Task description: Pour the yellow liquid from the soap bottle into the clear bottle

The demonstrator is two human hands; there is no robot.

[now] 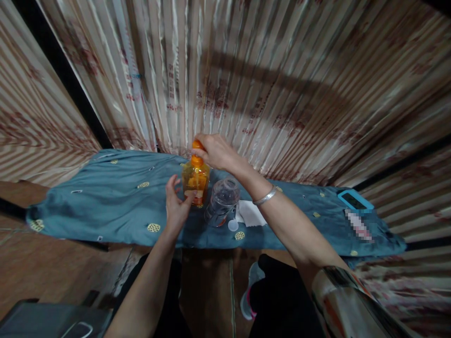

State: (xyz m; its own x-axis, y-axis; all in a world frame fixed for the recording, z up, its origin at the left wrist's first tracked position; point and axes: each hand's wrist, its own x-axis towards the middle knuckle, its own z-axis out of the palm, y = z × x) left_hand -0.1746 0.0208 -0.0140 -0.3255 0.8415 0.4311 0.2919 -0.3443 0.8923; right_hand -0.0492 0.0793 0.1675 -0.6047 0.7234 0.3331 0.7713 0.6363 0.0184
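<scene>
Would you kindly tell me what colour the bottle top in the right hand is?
Orange: the bottle top shows best in the head view.

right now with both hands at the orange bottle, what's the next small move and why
Probably close the left hand around the orange bottle: its fingers look spread beside it, thumb at the front, while the right hand grips the orange top, so a firmer hold might steady it.

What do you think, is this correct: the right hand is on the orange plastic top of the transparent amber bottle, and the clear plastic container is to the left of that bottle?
Not quite: the head view shows the clear plastic container to the right of the transparent amber bottle, not the left. The right hand is on the orange plastic top, as stated.
</scene>
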